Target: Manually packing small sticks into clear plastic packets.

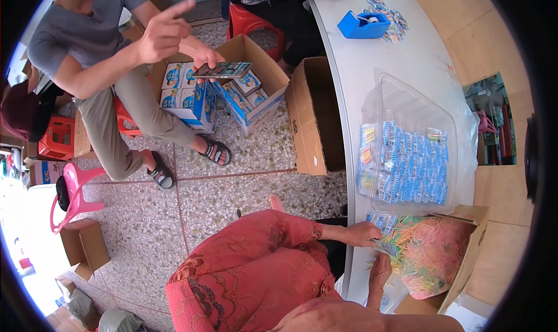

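My left hand point(363, 234) is closed on the edge of a small clear packet point(385, 248) at the table's near right. Just below it, my right hand point(381, 271) has its fingers curled up by the packet; what they pinch is too small to make out. Both hands are beside a large heap of thin pastel sticks point(430, 247), pink, yellow and green, bagged in an open cardboard box point(465, 274). Beyond my hands, a clear plastic bin point(381, 207) holds rows of small blue-and-white striped packets point(415, 163). More such packets point(381, 221) lie between bin and box.
A blue tape dispenser point(363, 25) and loose packets point(388, 12) lie at the table's far end. Left of the white table point(343, 88) stand a tall carton point(311, 122) and a carton of blue-white boxes point(256, 102). A seated person point(87, 47) holds a phone point(222, 70).
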`<action>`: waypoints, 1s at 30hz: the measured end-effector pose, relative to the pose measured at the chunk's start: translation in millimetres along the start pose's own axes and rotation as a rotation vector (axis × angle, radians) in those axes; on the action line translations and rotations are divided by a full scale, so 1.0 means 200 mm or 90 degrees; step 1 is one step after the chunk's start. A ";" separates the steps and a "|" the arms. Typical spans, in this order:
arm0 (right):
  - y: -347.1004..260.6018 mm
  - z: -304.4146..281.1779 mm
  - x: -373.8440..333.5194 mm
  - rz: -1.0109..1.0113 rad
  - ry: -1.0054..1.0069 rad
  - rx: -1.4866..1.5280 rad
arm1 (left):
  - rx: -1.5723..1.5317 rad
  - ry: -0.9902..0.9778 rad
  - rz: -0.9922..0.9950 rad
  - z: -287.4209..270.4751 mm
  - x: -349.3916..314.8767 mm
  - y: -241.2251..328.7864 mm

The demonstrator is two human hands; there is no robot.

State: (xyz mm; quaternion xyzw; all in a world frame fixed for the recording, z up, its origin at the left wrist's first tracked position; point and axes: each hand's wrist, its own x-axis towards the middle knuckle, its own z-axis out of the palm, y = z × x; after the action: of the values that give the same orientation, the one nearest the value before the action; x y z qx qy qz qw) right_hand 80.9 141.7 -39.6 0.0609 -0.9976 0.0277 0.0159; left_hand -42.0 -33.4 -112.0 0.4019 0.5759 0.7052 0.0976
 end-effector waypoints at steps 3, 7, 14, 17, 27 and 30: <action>-0.01 -0.01 0.01 -0.027 0.058 0.015 | 0.030 -0.012 0.008 0.01 0.00 -0.03; -0.02 -0.05 0.01 0.011 0.047 0.039 | 0.030 -0.017 0.001 0.00 0.00 -0.02; 0.00 -0.05 -0.02 0.044 0.086 0.031 | 0.019 -0.009 -0.007 0.00 0.00 -0.01; -0.01 -0.06 -0.01 0.036 0.108 0.031 | 0.014 0.000 -0.011 0.01 0.00 -0.03; -0.02 -0.07 -0.03 0.046 0.131 0.073 | 0.016 -0.011 -0.020 0.01 0.00 0.00; -0.04 -0.07 -0.03 0.040 0.118 0.074 | 0.018 -0.010 -0.006 0.01 0.00 -0.01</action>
State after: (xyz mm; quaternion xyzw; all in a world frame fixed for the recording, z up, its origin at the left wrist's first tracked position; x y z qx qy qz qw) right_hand 88.1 135.7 -24.8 0.0275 -0.9900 0.0913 0.1038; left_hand -41.6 -31.6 -114.5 0.4063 0.5868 0.6933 0.0996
